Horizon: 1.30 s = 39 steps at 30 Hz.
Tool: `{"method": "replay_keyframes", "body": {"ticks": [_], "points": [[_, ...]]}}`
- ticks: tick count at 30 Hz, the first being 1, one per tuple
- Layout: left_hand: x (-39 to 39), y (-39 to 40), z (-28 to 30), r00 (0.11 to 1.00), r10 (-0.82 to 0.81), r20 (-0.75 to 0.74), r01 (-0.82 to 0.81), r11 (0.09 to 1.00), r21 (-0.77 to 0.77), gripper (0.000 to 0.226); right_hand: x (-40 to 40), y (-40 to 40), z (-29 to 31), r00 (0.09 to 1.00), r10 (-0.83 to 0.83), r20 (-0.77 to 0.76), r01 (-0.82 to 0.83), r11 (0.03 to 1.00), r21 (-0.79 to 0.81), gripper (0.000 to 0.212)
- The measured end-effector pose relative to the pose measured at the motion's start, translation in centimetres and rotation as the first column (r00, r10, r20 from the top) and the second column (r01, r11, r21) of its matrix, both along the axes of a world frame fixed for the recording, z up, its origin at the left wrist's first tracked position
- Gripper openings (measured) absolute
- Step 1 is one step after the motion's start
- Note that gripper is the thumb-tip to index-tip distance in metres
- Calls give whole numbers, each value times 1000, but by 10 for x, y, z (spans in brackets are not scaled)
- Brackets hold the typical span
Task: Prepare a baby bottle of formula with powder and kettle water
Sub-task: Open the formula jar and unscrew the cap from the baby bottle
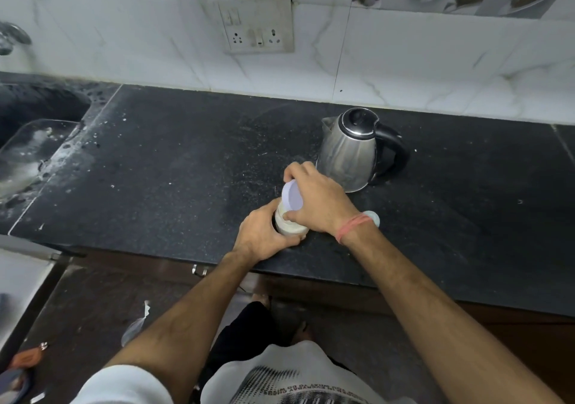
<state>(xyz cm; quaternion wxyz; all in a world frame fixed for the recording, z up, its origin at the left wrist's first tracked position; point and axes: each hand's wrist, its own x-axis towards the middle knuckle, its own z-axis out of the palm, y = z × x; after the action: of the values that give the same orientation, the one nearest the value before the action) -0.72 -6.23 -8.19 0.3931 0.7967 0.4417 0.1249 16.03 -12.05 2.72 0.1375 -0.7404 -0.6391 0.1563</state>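
While left hand clamps the powder jar near the front edge of the black counter, right hand grips its pale lid, tilted above the rim. Kettle stands shut just behind. Looks early: no bottle visible, powder & water prob still to go.

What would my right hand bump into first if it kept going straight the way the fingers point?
The right hand holding the pale lid points up-left across the bare counter. That way looks free until the tiled wall; the kettle sits off to its right. Depth is hard to judge.
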Motion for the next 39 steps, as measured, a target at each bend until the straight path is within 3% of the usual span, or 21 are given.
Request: {"method": "replay_keyframes", "body": {"ticks": [5, 9, 14, 18, 33, 35, 37, 39], "points": [[-2, -1, 4, 998, -17, 54, 15, 1000, 27, 87, -15, -47, -23, 926, -295, -236, 347, 910, 226, 69], [0, -6, 3, 994, -16, 107, 15, 1000, 11, 88, -33, -89, -54, 860, -318, -400, 470, 799, 375, 58], [0, -7, -6, 992, 8, 129, -8, 1000, 5, 94, -44, -117, -106, 856, -400, -327, 496, 813, 305, 49], [1, -9, -14, 991, 40, 126, -40, 999, 0, 102, -38, -124, -134, 809, -447, -380, 551, 802, 230, 46], [-1, -6, -20, 989, 34, 145, -36, 999, 9, 100, -43, -118, -158, 824, -528, -205, 561, 811, 165, 55], [0, -8, -20, 991, 31, 129, -30, 999, -13, 119, -43, -121, -154, 821, -527, -219, 564, 808, 171, 57], [0, -12, -15, 993, 56, 100, -49, 997, -66, 158, -44, -125, -147, 807, -531, -258, 583, 788, 198, 55], [-2, -20, -5, 990, 93, 106, -85, 993, -80, 178, -44, -131, -138, 775, -547, -316, 623, 745, 239, 48]]}}
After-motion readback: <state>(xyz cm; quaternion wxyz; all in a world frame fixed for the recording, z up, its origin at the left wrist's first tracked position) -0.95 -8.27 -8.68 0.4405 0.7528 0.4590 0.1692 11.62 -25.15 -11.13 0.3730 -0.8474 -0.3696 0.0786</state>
